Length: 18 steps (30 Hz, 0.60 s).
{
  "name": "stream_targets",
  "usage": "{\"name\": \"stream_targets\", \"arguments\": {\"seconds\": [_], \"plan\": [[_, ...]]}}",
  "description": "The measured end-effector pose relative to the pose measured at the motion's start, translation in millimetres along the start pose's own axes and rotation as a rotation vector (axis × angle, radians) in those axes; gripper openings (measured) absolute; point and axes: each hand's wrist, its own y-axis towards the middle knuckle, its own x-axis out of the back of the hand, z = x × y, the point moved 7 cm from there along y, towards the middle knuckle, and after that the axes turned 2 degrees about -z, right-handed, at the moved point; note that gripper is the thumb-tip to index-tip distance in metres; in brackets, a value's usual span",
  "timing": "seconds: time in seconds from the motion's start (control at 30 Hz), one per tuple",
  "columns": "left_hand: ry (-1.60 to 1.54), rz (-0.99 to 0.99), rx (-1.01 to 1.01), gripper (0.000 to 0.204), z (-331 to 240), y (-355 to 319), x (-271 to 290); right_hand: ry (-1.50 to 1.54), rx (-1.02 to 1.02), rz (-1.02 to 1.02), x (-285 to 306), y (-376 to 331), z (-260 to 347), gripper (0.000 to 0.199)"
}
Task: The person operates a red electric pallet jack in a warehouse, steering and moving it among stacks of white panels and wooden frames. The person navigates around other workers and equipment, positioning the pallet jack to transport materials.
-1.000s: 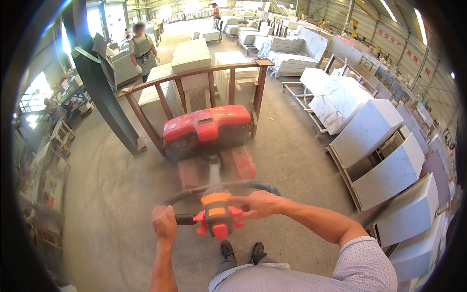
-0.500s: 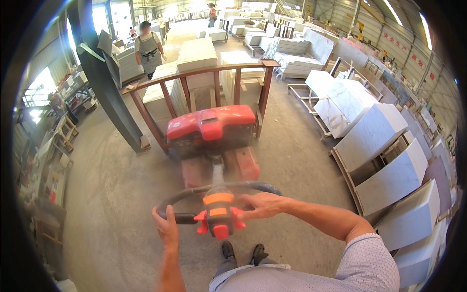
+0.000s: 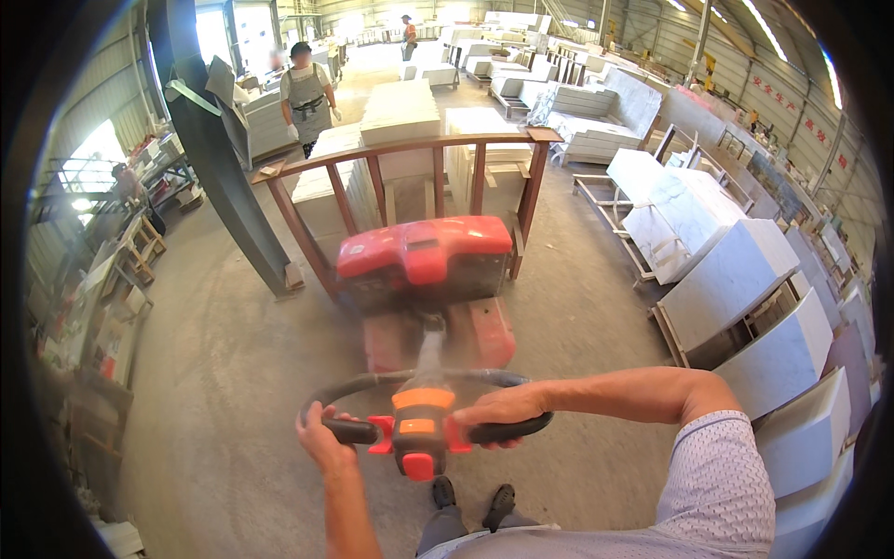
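In front of me stands a red pallet truck [image 3: 426,250], its tiller reaching toward my body. The tiller ends in a black loop handle [image 3: 510,431] around a control head [image 3: 416,425] with orange panels and red levers. My left hand [image 3: 326,436] is closed around the left side of the loop. On the right side, my right hand [image 3: 504,410] is wrapped over the grip, its fingertips at the red lever [image 3: 458,435]. Some of its fingers are hidden beneath the handle.
Behind the truck, a brown metal frame [image 3: 375,186] holds stacked pale slabs [image 3: 400,112]. A dark steel column [image 3: 219,177] rises at the left. Marble slabs [image 3: 726,279] on racks line the right. A person in an apron [image 3: 307,98] stands beyond the frame; another [image 3: 408,37] is farther off.
My right hand has shifted from the control head's lever onto the right grip. My left hand has closed further around its side. The scene sits slightly right and lower in view.
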Motion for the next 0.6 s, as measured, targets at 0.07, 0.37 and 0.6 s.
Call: {"name": "stream_targets", "arguments": {"seconds": [0.07,0.37,0.6], "plan": [[0.021,-0.009,-0.013,0.040,-10.2,13.6,-3.5,-0.074,0.033,-0.019,-1.6,6.0,9.9,0.068],[0.102,0.044,-0.022,0.029,-57.5,87.0,-19.5,0.071,0.012,-0.122,-5.3,41.6,58.5,0.070],[0.205,0.071,0.023,0.025,-78.0,177.9,-0.9,0.174,0.074,-0.167,-25.7,97.8,87.7,0.073]]}}
